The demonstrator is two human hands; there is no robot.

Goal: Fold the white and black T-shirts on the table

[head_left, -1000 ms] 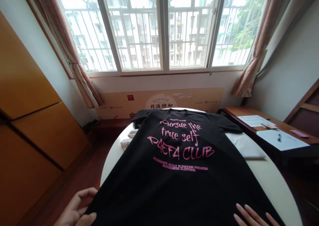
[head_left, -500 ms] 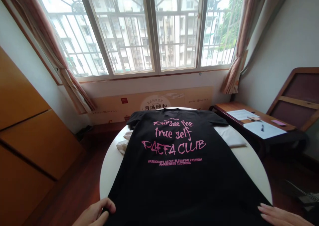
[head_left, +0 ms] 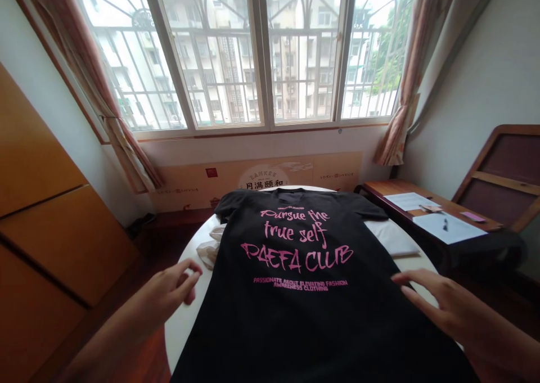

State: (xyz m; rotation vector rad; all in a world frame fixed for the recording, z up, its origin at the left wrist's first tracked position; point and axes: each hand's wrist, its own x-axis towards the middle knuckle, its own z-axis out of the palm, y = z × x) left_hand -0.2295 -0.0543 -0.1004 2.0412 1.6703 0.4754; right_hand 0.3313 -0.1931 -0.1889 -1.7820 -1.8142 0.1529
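Observation:
A black T-shirt (head_left: 295, 315) with pink lettering lies spread flat on a round white table (head_left: 181, 321), collar toward the window. My left hand (head_left: 166, 290) hovers over the table's left edge beside the shirt, fingers spread and holding nothing. Over the shirt's right side, my right hand (head_left: 442, 307) is raised with its fingers apart and empty. A light folded cloth (head_left: 392, 239) peeks out under the shirt's right sleeve, and a crumpled pale cloth (head_left: 208, 251) lies by its left sleeve.
A wooden side desk (head_left: 426, 214) at the right carries papers and a pen. A brown chair back (head_left: 502, 175) leans at the far right. An orange wardrobe (head_left: 46, 231) fills the left. A barred window and curtains stand behind, with a printed board (head_left: 261, 175) below the sill.
Both hands have left the shirt's lower hem and risen forward, fingers spread, now hovering at mid-shirt height on either side. The camera view tilted slightly.

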